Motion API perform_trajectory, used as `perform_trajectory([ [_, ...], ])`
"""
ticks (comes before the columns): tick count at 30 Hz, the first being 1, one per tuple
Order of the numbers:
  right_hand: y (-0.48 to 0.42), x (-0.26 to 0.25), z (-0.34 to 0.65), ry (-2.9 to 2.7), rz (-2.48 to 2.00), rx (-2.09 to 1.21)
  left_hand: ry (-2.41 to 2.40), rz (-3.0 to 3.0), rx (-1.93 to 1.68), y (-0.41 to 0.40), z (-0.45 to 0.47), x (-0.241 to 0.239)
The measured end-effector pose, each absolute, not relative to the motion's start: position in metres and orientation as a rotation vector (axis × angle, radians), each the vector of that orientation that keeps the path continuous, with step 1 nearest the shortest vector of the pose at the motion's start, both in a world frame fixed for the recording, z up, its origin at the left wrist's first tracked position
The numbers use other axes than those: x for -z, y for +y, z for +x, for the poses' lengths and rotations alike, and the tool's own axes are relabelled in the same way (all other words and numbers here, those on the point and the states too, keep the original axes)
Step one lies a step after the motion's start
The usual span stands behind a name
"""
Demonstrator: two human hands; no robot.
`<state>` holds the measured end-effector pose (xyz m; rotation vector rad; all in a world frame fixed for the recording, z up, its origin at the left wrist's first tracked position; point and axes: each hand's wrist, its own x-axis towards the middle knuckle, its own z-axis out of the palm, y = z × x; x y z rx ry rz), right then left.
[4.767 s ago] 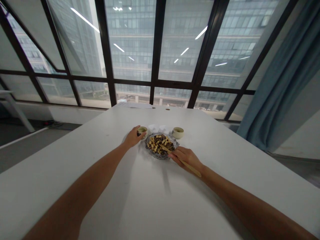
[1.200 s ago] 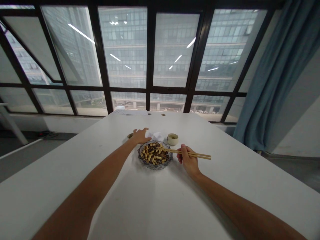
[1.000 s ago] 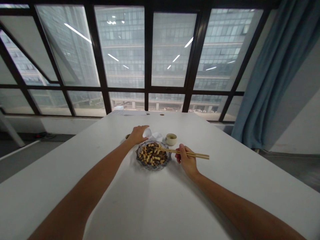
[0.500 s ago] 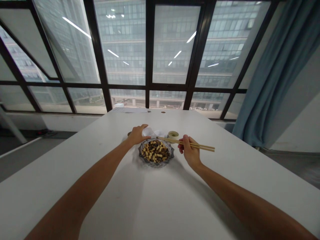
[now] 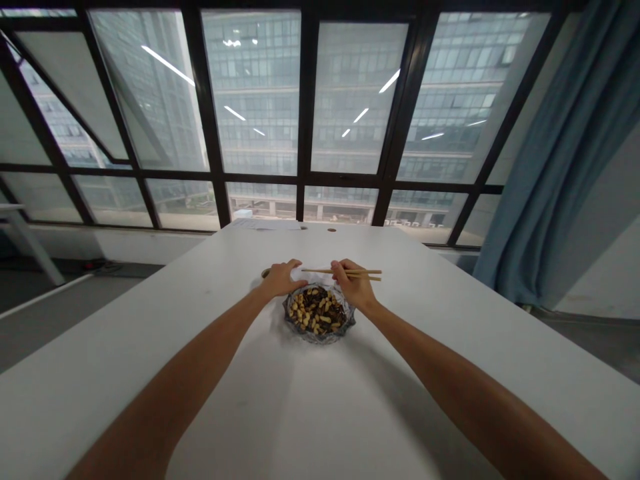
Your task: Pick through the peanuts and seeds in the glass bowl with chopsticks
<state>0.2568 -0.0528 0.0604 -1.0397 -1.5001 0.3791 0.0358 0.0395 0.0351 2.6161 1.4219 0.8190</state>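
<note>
Chopsticks [image 5: 320,271], a wooden pair, lie level above the far edge of the bowl [image 5: 320,338], tips pointing left and butt ends sticking out to the right. The right hand [image 5: 354,288] has its grip clenched round them near the middle and hovers over the bowl's far right rim. The bowl is cut glass and holds peanuts [image 5: 316,313] mixed with darker bits. It stands on the white surface [image 5: 310,413], mid-way across and towards the far half.

The left hand [image 5: 281,280] lies palm down just beyond the bowl's far left rim, fingers bent over a small white thing [image 5: 301,276] under the chopstick tips. Whether its grip clasps that thing or only rests on it cannot be told. A small cup [image 5: 265,273] peeks out just left of this hand, mostly hidden.

Papers [image 5: 265,225] lie at the far edge of the surface; any print on them is too small to read. Behind is a dark-framed window [image 5: 260,100], with a blue curtain [image 5: 560,167] at the right.
</note>
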Motion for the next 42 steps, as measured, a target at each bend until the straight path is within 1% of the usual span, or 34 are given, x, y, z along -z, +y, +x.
perform_trajectory([
  [4,-0.076,-0.069,0.278,-1.528,-1.039,-0.306,1.416,2.621,-0.793,0.043,0.036,-0.032],
  [9,-0.102,-0.075,0.292,-1.551,-1.124,-0.322,1.455,2.687,-0.816,0.043,0.032,-0.027],
  [16,-0.106,-0.065,0.292,-1.716,-1.127,-0.254,1.402,2.751,-1.088,0.023,0.006,-0.011],
  [22,-0.103,-0.063,0.288,-1.827,-1.073,-0.281,1.381,2.827,-1.133,0.0,-0.007,-0.002],
  [26,-0.102,-0.066,0.282,-1.85,-1.065,-0.27,1.506,2.754,-1.235,-0.004,-0.011,0.005],
  [30,-0.101,-0.064,0.283,-1.811,-1.115,-0.249,1.805,2.501,-1.342,0.0,-0.011,0.018],
  [32,-0.1,-0.062,0.286,-1.785,-1.139,-0.259,1.884,2.381,-1.337,0.005,-0.01,0.025],
  [36,-0.102,-0.061,0.292,-1.727,-1.163,-0.302,1.835,2.335,-1.258,0.015,-0.011,0.034],
  [42,-0.12,-0.06,0.294,-1.403,-1.133,-0.485,1.773,2.325,-1.202,0.019,-0.012,0.031],
])
